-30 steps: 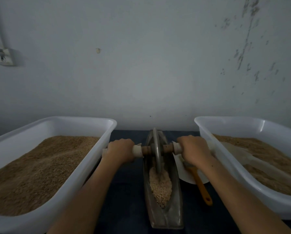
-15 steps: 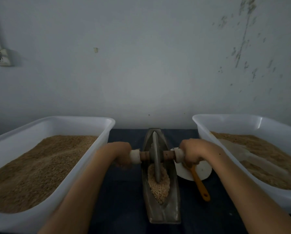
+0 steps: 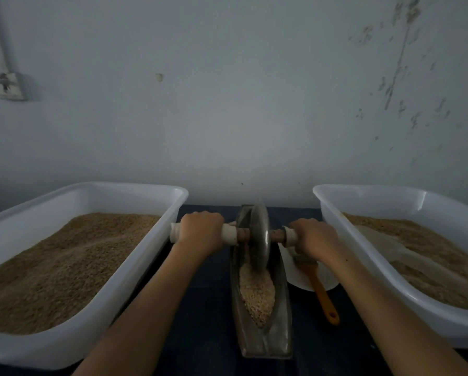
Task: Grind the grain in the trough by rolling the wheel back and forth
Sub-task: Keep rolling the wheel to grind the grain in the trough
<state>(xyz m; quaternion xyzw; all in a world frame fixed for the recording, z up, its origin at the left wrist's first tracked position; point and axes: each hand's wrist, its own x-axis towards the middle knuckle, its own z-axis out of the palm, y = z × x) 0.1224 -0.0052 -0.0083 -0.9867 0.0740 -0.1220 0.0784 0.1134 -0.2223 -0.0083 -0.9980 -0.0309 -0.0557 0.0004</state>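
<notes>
A narrow boat-shaped metal trough (image 3: pixel 281 318) lies lengthwise on the dark table between my arms. Pale grain (image 3: pixel 257 291) is heaped in its middle and near part. A grey metal wheel (image 3: pixel 260 234) stands on edge in the far part of the trough, tilted a little to the right. An axle with a white sleeve on each side runs through the wheel. My left hand (image 3: pixel 200 234) grips the left sleeve. My right hand (image 3: pixel 315 238) grips the right one.
A large white tub (image 3: pixel 135 270) of brown grain stands on the left, and a second white tub (image 3: pixel 363 256) with grain on the right. A white plate (image 3: pixel 300 278) with an orange-handled brush (image 3: pixel 325 297) lies just right of the trough. A grey wall rises close behind.
The wheel rolled toward me half a second ago, then away again to the far part of the trough. Both hands stayed on the axle sleeves.
</notes>
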